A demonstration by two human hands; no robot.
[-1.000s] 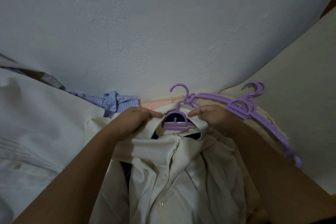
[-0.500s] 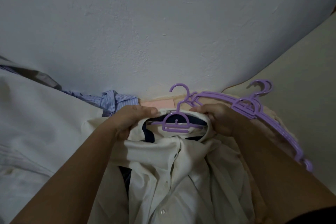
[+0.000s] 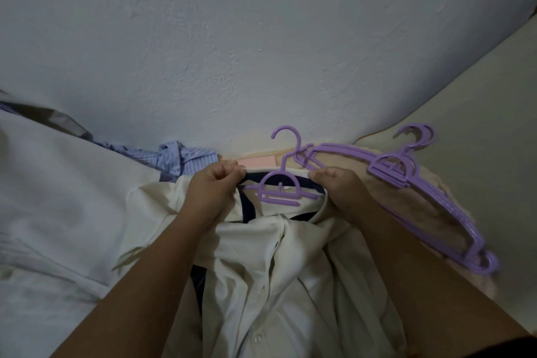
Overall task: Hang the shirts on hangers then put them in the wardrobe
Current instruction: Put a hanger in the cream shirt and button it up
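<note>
The collar has been spread wider: left hand (image 3: 213, 192) and right hand (image 3: 338, 187) pinch the cream shirt (image 3: 261, 270) collar (purple hanger (image 3: 280, 187) inside), spare hangers (image 3: 412, 183) at three o'clock.

A pale grey-blue textured wall (image 3: 232, 38) fills the upper view; a small pink rectangle (image 3: 257, 162) lies at its foot, with a cream surface (image 3: 479, 102) on the right

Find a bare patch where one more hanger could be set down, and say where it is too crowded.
Free: the pale surface right of the spare purple hangers, up to the wall. Crowded: the middle, where the left hand and right hand grip the cream shirt round its hanger; left, the white cloth and striped shirt.
</note>
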